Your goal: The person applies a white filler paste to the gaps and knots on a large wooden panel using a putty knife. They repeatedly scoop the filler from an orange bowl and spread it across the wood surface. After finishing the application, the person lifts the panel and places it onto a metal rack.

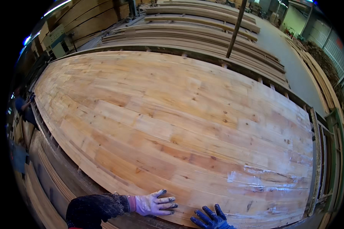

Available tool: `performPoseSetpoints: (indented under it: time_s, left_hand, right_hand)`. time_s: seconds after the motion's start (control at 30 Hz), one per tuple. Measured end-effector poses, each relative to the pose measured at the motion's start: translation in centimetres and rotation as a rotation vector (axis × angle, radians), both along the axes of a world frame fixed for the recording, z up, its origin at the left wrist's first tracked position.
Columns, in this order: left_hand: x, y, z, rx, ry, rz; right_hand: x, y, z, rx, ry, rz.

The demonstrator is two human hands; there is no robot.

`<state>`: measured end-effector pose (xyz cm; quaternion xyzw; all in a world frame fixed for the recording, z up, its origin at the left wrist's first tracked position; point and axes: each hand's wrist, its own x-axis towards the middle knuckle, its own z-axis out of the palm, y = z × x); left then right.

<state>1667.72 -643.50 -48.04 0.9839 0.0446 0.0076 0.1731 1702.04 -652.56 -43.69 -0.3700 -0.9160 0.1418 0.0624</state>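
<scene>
A large panel of glued wooden boards (172,114) stretches across most of the view, its surface marked with knots and seams. Wearing a pale glove with dark, soiled fingertips, my left hand (153,204) lies on the panel's near edge, fingers spread toward the right. My right hand (211,219), in a blue glove, sits just to its right at the same edge, fingers apart and pointing away from me. Neither hand holds anything. Wet whitish glue (256,181) glistens on the boards at the right.
A dark frame (160,49) borders the panel's far side. Long timber stacks (202,30) lie behind it, with an upright pole (237,28) in front. Another person (25,107) stands at the left edge. More planks (317,76) lie along the right wall, beyond a green rack (342,149).
</scene>
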Motion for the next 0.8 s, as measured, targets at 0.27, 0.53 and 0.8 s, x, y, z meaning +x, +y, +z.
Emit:
performPoseSetpoints:
  time_s: [0.27,0.53,0.8]
  left_hand:
    - [1.6,1.1,0.1,0.122,0.010,-0.076]
    - [1.7,-1.6,3.2,0.264,0.143,0.339]
    - [-7.1,-19.2,9.0,0.193,-0.091,1.302]
  right_hand:
    - [1.5,-0.2,-0.8,0.133,0.032,-0.117]
    - [1.1,-1.0,-2.1,0.098,-0.031,-0.302]
    - [-2.1,-3.4,0.9,0.028,0.226,-0.157]
